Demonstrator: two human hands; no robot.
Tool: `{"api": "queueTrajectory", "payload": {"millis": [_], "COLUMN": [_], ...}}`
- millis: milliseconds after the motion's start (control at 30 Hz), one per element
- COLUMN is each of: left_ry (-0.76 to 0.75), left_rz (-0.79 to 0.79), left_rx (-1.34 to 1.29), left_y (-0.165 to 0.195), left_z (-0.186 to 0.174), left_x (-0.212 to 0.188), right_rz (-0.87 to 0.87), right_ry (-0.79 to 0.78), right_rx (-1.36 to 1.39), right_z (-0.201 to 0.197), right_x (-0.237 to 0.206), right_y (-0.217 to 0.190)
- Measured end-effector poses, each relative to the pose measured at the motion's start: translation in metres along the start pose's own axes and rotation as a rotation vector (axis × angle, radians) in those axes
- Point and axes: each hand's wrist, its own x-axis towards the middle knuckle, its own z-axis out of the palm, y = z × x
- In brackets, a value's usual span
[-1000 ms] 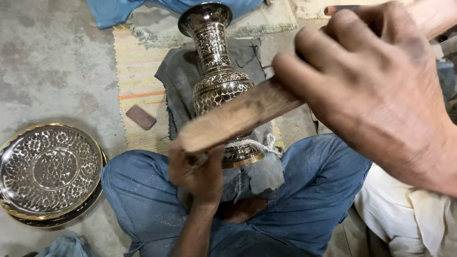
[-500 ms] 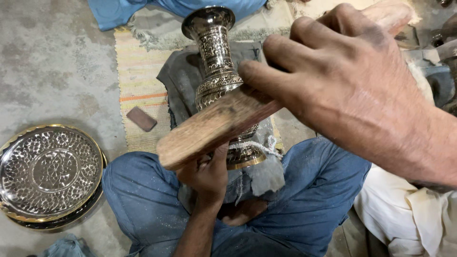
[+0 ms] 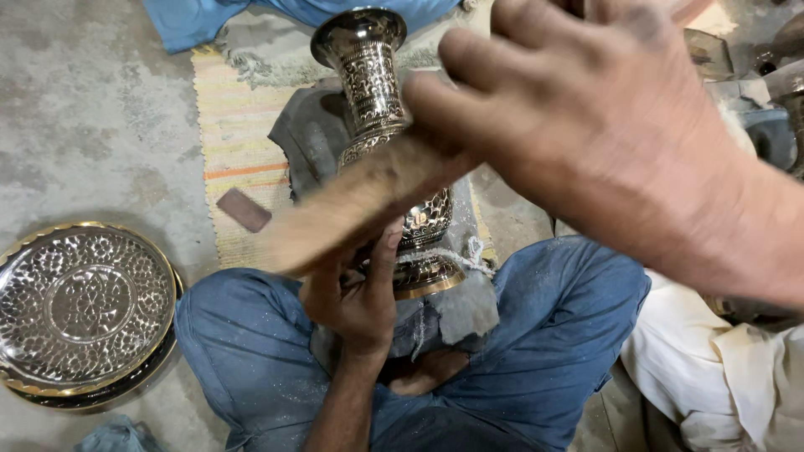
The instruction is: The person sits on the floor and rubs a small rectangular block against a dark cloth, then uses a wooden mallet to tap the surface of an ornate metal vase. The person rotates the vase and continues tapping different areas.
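Fingers (image 3: pixel 536 75) of the right hand (image 3: pixel 603 142) clamp the wooden mallet (image 3: pixel 352 209) over the engraved vase (image 3: pixel 377 109); left hand (image 3: pixel 356 293) grips something below; engraving looks mostly finished.

A bare grey concrete floor (image 3: pixel 92 125), stained and dusty, is seen from above in soft, even light. A woven straw-coloured mat (image 3: pixel 239 134) with an orange stripe is laid across it, and a dark grey cloth (image 3: pixel 306 138) is spread over the mat. Blue fabric (image 3: pixel 193 21) is bunched at the top edge. A small flat brown block (image 3: pixel 244 209) rests on the mat. At the lower left, embossed silver trays with gilt rims (image 3: pixel 84 310) are stacked on the floor.
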Motion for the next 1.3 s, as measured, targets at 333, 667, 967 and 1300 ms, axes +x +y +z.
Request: {"api": "queueTrajectory", "payload": {"millis": [333,667,967,1300], "left_ry": [-0.035,-0.025,-0.023,-0.021], "left_rz": [-0.042,0.005,0.004,-0.019], "left_rx": [-0.088,0.031,0.021,0.104], "left_y": [0.003,-0.003,0.004,0.001], "left_z": [0.001,-0.001,-0.002,-0.002], "left_x": [0.001,0.001,0.001,0.000], "right_rz": [0.041,0.018,0.056,-0.033], "right_ry": [-0.038,-0.017,-0.061,0.010], "right_rx": [0.106,-0.116,0.170,-0.305], "right_z": [0.001,-0.004,0.003,0.002], "right_x": [-0.004,-0.007,-0.008,-0.011], "right_y": [-0.001,-0.006,-0.007,-0.009]}}
